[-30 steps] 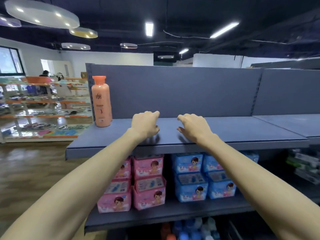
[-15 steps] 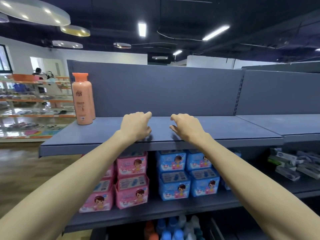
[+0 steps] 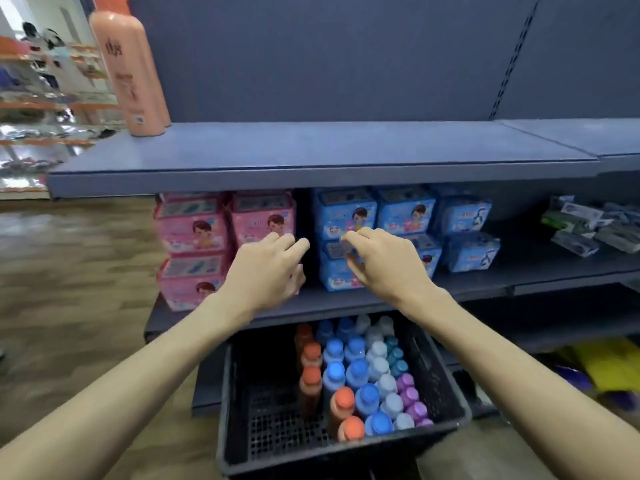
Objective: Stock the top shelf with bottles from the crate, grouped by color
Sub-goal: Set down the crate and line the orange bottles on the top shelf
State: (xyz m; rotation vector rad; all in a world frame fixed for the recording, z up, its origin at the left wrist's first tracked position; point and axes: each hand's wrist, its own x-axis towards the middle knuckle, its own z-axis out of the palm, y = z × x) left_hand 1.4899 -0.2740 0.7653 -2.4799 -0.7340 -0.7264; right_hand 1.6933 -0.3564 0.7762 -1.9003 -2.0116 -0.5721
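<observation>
A black crate stands on the floor in front of the shelving, holding several bottles in rows: orange caps on the left, blue caps in the middle, pale blue, teal and purple caps on the right. The crate's left part has no bottles. On the grey top shelf an orange bottle stands upright at the far left with another just behind it. My left hand and my right hand hover side by side above the crate, level with the middle shelf, fingers loosely bent and holding nothing.
The middle shelf carries pink packs on the left, blue packs in the centre and grey-green boxes on the right. Wooden floor lies to the left, with other store racks beyond. Yellow and purple items lie low on the right.
Both hands have left the top shelf's front edge and dropped to the middle shelf's height. The view has tilted down, bringing the crate of bottles into sight.
</observation>
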